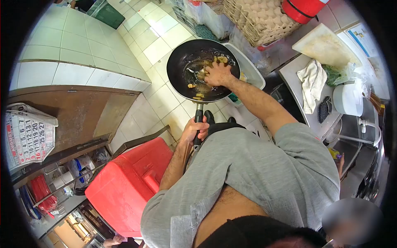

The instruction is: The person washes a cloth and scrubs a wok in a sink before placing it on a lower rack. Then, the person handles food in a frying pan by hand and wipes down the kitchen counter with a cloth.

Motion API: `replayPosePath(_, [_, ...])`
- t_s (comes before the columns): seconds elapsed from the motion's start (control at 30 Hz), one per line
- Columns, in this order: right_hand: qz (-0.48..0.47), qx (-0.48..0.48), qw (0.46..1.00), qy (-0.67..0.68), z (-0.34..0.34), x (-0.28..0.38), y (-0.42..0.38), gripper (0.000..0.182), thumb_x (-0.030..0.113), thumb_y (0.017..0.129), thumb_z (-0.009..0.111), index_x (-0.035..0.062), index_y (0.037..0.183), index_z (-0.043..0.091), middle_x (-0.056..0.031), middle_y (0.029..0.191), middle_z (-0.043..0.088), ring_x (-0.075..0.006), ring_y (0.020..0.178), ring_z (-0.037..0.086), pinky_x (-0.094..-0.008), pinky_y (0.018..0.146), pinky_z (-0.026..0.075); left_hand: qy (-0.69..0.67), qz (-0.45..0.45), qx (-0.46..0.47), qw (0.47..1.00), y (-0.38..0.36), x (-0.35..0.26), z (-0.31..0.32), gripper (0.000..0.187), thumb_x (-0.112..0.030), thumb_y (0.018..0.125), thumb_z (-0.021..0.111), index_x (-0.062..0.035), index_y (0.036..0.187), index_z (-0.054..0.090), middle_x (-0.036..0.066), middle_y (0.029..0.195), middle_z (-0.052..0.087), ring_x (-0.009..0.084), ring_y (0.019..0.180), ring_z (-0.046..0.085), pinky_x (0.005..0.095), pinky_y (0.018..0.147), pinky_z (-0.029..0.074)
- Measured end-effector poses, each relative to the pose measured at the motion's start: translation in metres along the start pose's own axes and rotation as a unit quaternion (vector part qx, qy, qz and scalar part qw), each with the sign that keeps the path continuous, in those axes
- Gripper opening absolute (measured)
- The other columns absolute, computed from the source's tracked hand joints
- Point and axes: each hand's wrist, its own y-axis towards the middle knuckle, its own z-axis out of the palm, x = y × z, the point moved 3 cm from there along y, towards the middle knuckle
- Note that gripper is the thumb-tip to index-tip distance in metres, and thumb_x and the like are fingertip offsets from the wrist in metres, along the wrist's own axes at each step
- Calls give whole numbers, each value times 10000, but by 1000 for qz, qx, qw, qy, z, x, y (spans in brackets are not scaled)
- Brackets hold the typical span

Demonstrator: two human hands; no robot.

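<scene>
My left hand point(195, 129) is wrapped around the black handle of a frying pan point(176, 68), holding it tilted above the floor. Inside the pan, my right hand point(218, 75) presses down with bent fingers on wet, yellowish food scraps point(202, 74); its fingertips are partly hidden. Several yellow-brown pieces point(199, 96) lie near the handle side, and others are by the far rim. Beneath and right of the pan shows a whitish bin point(257, 74), partly covered by the pan and my right forearm.
A red box point(128, 182) stands close on my left. To the right, a counter point(295, 78) holds a cloth point(311, 80), a dark scrubbing pad point(325, 108) and a white tub point(348, 99) beside a sink point(349, 146). Stacked egg trays point(258, 20) stand ahead. Another person's hand point(341, 163) is at right.
</scene>
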Motion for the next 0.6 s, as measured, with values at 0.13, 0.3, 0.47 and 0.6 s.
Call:
replayPosePath(0.13, [48, 95, 992, 61, 2, 7, -25, 588, 421, 738, 546, 258, 1284, 405, -147, 1273, 378, -385, 1183, 341, -651, 870, 303, 16, -12, 7, 1000, 5, -7, -1, 239, -16, 689, 595, -77, 827, 409, -9, 517, 384, 90, 338, 368, 252, 314, 317])
replayPosePath(0.3, [-5, 135, 983, 122, 11, 22, -34, 535, 351, 732, 599, 222, 1232, 463, -175, 1234, 422, -395, 1118, 439, -508, 930, 378, 30, -18, 21, 999, 10, -10, -2, 236, -17, 698, 589, -85, 824, 402, -10, 523, 385, 87, 344, 369, 253, 319, 324])
replayPosePath(0.47, [-134, 114, 962, 209, 10, 41, -25, 268, 241, 710, 563, 68, 904, 629, -117, 772, 622, -266, 756, 591, -362, 687, 448, 40, -24, 26, 999, 16, -13, -3, 242, -11, 700, 586, -84, 827, 393, -5, 519, 398, 86, 346, 378, 250, 321, 320])
replayPosePath(0.6, [-179, 52, 921, 341, -7, 57, -21, 240, 215, 679, 561, 53, 839, 636, -109, 758, 629, -231, 718, 605, -368, 610, 461, 44, -22, 31, 998, 19, -17, -1, 239, -13, 707, 582, -81, 828, 387, -3, 501, 402, 87, 344, 381, 246, 323, 316])
